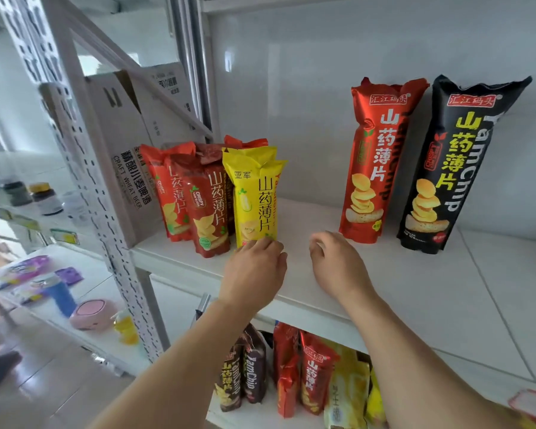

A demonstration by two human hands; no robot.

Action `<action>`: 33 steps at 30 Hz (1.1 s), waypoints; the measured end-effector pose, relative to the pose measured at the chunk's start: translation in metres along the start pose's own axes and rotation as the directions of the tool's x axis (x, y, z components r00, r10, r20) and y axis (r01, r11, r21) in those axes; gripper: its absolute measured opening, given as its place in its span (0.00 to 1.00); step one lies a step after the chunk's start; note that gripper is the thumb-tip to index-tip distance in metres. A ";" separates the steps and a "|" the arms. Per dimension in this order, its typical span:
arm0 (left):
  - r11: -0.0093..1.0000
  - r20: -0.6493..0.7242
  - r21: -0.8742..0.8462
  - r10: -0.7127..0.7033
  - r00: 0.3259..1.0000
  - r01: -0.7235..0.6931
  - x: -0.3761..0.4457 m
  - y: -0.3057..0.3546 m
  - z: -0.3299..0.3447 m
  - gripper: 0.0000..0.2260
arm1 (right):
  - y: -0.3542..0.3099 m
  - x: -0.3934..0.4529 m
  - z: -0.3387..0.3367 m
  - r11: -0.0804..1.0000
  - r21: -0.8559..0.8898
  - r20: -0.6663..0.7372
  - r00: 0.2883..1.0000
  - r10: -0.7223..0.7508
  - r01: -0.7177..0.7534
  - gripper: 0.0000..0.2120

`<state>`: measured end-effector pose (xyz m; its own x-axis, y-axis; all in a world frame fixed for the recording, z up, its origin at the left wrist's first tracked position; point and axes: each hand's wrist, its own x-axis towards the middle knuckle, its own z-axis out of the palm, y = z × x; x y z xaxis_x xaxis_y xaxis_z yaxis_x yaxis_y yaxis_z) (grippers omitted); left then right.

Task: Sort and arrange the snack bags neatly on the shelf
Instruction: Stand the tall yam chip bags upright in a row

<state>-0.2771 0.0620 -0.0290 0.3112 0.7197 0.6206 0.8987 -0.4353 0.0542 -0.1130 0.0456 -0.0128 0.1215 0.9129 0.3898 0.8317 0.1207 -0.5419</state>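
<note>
A yellow yam-chip bag (254, 196) stands upright at the front of a cluster of red bags (198, 199) on the left of the white shelf (415, 289). My left hand (254, 270) touches the yellow bag's bottom edge with its fingertips. Just right of it, my right hand (338, 264) hovers over the shelf with fingers loosely curled, holding nothing. A tall red bag (375, 159) and a tall black bag (446, 168) lean against the back wall to the right.
A cardboard beer box (127, 156) stands left of the cluster behind a perforated post (106, 227). The lower shelf holds several mixed snack bags (307, 373). A neighbouring shelf at left carries a pink case (90, 314), a blue can and jars.
</note>
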 end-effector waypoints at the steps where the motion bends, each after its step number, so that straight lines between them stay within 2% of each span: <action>1: 1.000 -0.003 -0.011 -0.018 1.000 0.018 -0.003 -0.003 -0.005 0.12 | -0.005 -0.001 0.001 0.999 0.032 -0.001 1.000 -0.011 0.011 0.13; 4: 0.998 -0.060 -0.045 -0.040 0.997 0.037 -0.004 -0.012 -0.018 0.15 | -0.019 0.000 0.006 0.992 0.119 0.010 0.999 -0.032 0.030 0.15; 10: 0.994 -0.239 -0.098 -0.076 0.968 0.054 0.013 -0.027 -0.041 0.08 | -0.037 0.006 0.017 0.972 0.234 0.011 1.000 -0.012 0.009 0.20; 15: 0.987 -0.358 -0.160 -0.071 0.931 0.014 0.038 -0.048 -0.061 0.15 | -0.046 0.017 0.033 0.960 0.273 0.035 0.998 0.048 -0.056 0.35; 20: 0.979 -0.440 -0.177 0.016 0.898 -0.105 0.072 -0.077 -0.079 0.14 | -0.061 0.026 0.054 0.939 0.321 0.050 0.993 0.110 -0.120 0.49; 25: 0.952 -0.264 -0.300 -0.014 0.964 -0.068 0.121 -0.098 -0.101 0.15 | -0.065 0.027 0.080 0.921 0.341 0.012 0.980 0.199 -0.191 0.51; 28: 0.941 -0.063 -0.339 -0.011 0.998 -0.011 0.157 -0.105 -0.112 0.17 | -0.066 0.027 0.090 0.914 0.354 -0.012 0.976 0.215 -0.197 0.47; 30: 0.965 0.136 -0.262 0.008 0.991 0.029 0.179 -0.107 -0.116 0.19 | -0.067 0.027 0.097 0.908 0.372 -0.018 0.976 0.216 -0.194 0.42; 33: 0.994 0.359 -0.106 0.062 0.931 -0.025 0.206 -0.109 -0.113 0.22 | -0.066 0.025 0.106 0.911 0.358 -0.026 0.973 0.227 -0.203 0.40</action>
<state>-0.3454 0.1968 0.1809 0.4563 0.8374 0.3008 0.8528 -0.5081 0.1209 -0.2224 0.1018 -0.0466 0.3214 0.9060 0.2755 0.5394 0.0640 -0.8396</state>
